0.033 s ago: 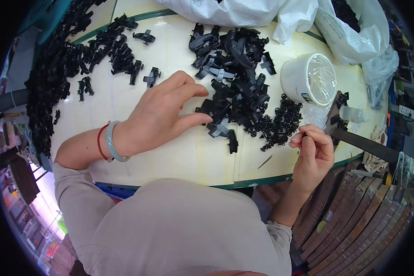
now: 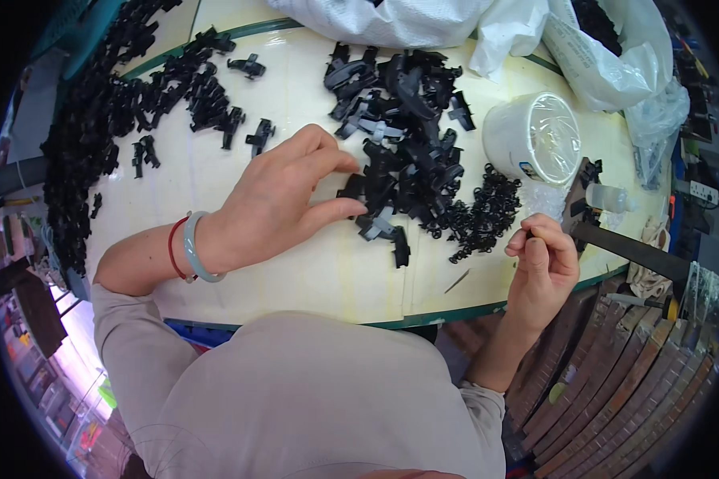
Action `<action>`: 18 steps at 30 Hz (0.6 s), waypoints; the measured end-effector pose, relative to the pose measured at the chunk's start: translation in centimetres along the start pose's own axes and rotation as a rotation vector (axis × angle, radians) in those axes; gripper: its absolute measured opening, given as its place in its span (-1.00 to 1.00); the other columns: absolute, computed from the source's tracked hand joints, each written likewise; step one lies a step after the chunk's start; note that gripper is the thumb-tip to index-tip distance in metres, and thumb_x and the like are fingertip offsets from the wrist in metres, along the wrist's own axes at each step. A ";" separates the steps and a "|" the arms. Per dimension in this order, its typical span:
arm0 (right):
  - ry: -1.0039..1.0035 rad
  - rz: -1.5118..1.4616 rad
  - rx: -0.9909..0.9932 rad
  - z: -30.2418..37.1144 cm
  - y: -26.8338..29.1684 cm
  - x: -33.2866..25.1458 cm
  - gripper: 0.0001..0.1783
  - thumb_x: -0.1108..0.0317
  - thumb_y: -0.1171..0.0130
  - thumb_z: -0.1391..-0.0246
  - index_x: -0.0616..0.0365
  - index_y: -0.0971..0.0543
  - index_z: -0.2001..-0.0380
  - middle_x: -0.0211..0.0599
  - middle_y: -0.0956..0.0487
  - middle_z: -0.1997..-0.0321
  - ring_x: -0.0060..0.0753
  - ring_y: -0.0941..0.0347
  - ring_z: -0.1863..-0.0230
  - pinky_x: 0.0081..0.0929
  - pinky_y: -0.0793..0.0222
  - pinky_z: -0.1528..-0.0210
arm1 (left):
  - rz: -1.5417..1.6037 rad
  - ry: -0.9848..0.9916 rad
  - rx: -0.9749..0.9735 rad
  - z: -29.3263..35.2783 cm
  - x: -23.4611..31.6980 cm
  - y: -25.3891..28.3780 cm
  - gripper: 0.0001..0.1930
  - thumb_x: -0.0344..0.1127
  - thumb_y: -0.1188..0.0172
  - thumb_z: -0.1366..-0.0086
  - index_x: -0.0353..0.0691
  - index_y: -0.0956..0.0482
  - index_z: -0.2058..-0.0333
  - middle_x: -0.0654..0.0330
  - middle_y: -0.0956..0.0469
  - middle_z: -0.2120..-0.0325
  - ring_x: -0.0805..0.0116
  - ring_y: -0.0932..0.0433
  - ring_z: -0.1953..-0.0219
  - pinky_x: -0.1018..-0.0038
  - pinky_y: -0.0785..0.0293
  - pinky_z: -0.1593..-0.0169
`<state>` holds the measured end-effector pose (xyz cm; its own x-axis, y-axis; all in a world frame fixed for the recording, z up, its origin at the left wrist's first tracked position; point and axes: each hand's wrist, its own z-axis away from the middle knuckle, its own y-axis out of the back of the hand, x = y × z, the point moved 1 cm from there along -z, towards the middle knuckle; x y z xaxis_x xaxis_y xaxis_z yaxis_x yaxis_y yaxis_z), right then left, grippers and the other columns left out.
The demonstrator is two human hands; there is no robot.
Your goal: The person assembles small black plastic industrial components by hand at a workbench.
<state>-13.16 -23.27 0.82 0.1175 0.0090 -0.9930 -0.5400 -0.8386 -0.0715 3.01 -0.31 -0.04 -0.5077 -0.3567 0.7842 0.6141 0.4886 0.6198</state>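
While the left hand reaches palm down to the near left edge of a heap of black plastic clips, its grip stands wide, with a clear gap between thumb and index finger; whether the fingertips touch the nearest clips cannot be told. A pale green bangle and a red cord bracelet circle that wrist. Just beyond the thumb tip lies a black-and-grey clip, at the lower end of the heap.

The right hand is raised near the counter's right front edge, its grip narrow: thumb and fingers pinch together on a small dark piece, too small to identify. Just beside this hand, to its left, is a pile of small black rings that meets the clip heap. A thin sliver lies alone on the cream, green-edged counter, between the two hands.

Behind the rings sits a white tub with clear film across its mouth, and a translucent bottle is to its right. A white woven sack rests at the far edge. On the left spreads a large mass of black parts.
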 end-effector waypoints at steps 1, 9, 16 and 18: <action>0.011 -0.123 -0.034 -0.3 0.5 0.2 -0.89 0.59 0.01 -0.06 0.37 -0.48 0.32 -0.02 -0.43 0.21 -0.43 -0.39 0.42 -0.55 -0.40 0.37 | 0.009 -0.012 0.006 0.0 0.1 0.0 -0.66 -0.39 -0.35 0.04 -0.26 -0.49 0.25 0.21 -0.39 0.36 0.46 -0.34 0.52 0.59 -0.31 0.46; -0.199 -0.534 0.034 -0.8 -0.1 0.6 -0.92 0.51 -0.01 -0.10 0.30 -0.43 0.34 -0.12 -0.42 0.25 -0.41 -0.48 0.41 -0.66 -0.49 0.52 | 0.087 0.057 -0.010 0.0 0.5 -0.1 -0.74 -0.48 -0.31 0.06 -0.32 -0.51 0.33 0.16 -0.51 0.48 0.42 -0.49 0.51 0.60 -0.44 0.47; -0.201 -0.680 0.022 -0.8 1.1 1.9 -0.90 0.53 -0.09 -0.04 0.28 -0.47 0.33 -0.09 -0.46 0.18 -0.49 -0.42 0.38 -0.71 -0.43 0.49 | 0.272 0.126 0.011 -0.1 0.0 0.3 -0.74 -0.55 -0.27 0.03 -0.33 -0.51 0.30 0.18 -0.53 0.49 0.51 -0.51 0.47 0.63 -0.51 0.37; -0.184 -0.683 0.031 -0.7 1.1 2.0 -0.86 0.54 -0.09 -0.03 0.30 -0.49 0.29 -0.09 -0.47 0.19 -0.48 -0.43 0.35 -0.70 -0.45 0.48 | 0.333 0.182 -0.010 -0.1 -0.1 0.3 -0.75 -0.56 -0.25 0.00 -0.34 -0.50 0.27 0.23 -0.52 0.51 0.59 -0.48 0.47 0.67 -0.49 0.35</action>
<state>-12.90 -24.56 -1.22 0.2967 0.6217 -0.7248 -0.4194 -0.5970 -0.6838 3.36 -0.20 0.04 -0.1639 -0.3160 0.9345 0.7335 0.5944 0.3297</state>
